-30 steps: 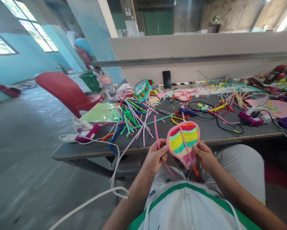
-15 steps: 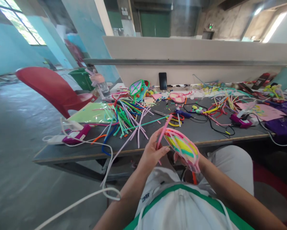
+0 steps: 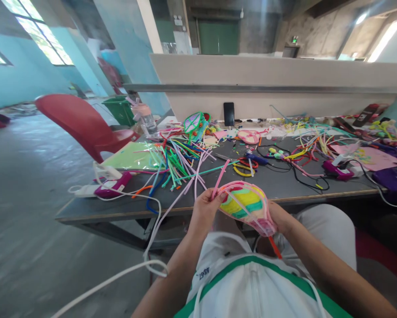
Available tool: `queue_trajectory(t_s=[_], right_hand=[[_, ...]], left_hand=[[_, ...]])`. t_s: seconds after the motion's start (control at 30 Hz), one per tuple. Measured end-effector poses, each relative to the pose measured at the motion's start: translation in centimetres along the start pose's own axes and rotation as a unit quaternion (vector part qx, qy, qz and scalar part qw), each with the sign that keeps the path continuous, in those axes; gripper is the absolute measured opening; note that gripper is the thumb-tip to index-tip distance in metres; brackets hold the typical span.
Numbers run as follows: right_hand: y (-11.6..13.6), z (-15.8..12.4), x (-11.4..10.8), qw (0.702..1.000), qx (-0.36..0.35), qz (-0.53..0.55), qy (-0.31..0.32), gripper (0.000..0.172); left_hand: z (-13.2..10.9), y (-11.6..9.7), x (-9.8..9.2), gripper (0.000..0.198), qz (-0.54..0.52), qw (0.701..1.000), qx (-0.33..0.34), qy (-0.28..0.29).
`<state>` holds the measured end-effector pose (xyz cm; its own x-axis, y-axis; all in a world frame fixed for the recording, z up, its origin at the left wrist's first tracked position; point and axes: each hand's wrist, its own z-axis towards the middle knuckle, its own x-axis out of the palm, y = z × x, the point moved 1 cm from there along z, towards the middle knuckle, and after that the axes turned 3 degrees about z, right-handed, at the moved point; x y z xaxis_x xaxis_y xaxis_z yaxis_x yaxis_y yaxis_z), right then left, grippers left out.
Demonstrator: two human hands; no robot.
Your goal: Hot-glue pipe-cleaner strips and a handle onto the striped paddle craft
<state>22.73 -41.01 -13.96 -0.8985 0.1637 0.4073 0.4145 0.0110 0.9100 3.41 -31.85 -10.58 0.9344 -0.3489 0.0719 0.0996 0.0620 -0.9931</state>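
Note:
Over my lap, just off the table's front edge, I hold a balloon-shaped craft piece (image 3: 243, 204) with a pink pipe-cleaner outline and yellow, teal and red bands inside. My left hand (image 3: 207, 207) pinches its left rim, thumb on the front. A loose pink pipe-cleaner end (image 3: 221, 174) sticks up from between those fingers. My right hand (image 3: 278, 216) grips the right side from behind; most of its fingers are hidden by the piece. An orange strip (image 3: 275, 247) hangs below the narrow end.
A pile of colored pipe cleaners (image 3: 181, 165) covers the table's left part. Scissors (image 3: 227, 157) and a blue glue gun (image 3: 256, 159) lie beyond my hands. A phone (image 3: 229, 114) leans on the partition. A white cable (image 3: 155, 221) droops over the front edge at left.
The craft piece has turned to face me more fully and lies more level. My left hand has shifted from beside it to pinching its left rim.

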Motion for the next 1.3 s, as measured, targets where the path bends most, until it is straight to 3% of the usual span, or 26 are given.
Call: queue_trajectory(t_s=[0.07, 0.17, 0.3, 0.4, 0.53, 0.87, 1.0, 1.3], right_hand=[[0.7, -0.3, -0.6, 0.998, 0.041, 0.044, 0.031, 0.045], [1.7, -0.8, -1.4, 0.999, -0.008, 0.023, 0.048, 0.041], [2.4, -0.6, -1.8, 0.999, -0.039, 0.015, -0.021, 0.025], [3.1, 0.1, -2.1, 0.996, -0.049, 0.046, -0.058, 0.025], [3.6, 0.9, -2.6, 0.994, -0.049, 0.056, -0.075, 0.024], [2.1, 1.4, -3.1, 0.994, -0.033, 0.074, -0.075, 0.026], [1.4, 1.5, -3.3, 0.993, -0.017, 0.100, -0.063, 0.025], [0.5, 1.5, -3.2, 0.985, 0.069, 0.150, -0.058, 0.025]], left_hand=[[0.1, -0.1, -0.2, 0.024, 0.019, 1.000, 0.004, -0.014], [0.2, -0.2, -0.2, 0.025, 0.041, 0.999, 0.009, -0.009], [0.2, -0.4, -0.2, 0.033, 0.000, 0.998, -0.039, 0.039], [0.3, -0.2, -0.2, 0.047, -0.032, 0.993, -0.082, 0.072], [0.3, 0.5, -0.1, 0.046, -0.040, 0.990, -0.093, 0.101], [-0.5, 0.3, 0.4, 0.040, 0.003, 0.988, -0.074, 0.138], [-0.6, 0.2, 0.4, 0.035, 0.041, 0.989, -0.063, 0.126], [-0.8, 0.5, 0.6, 0.032, -0.014, 0.987, -0.101, 0.124]])
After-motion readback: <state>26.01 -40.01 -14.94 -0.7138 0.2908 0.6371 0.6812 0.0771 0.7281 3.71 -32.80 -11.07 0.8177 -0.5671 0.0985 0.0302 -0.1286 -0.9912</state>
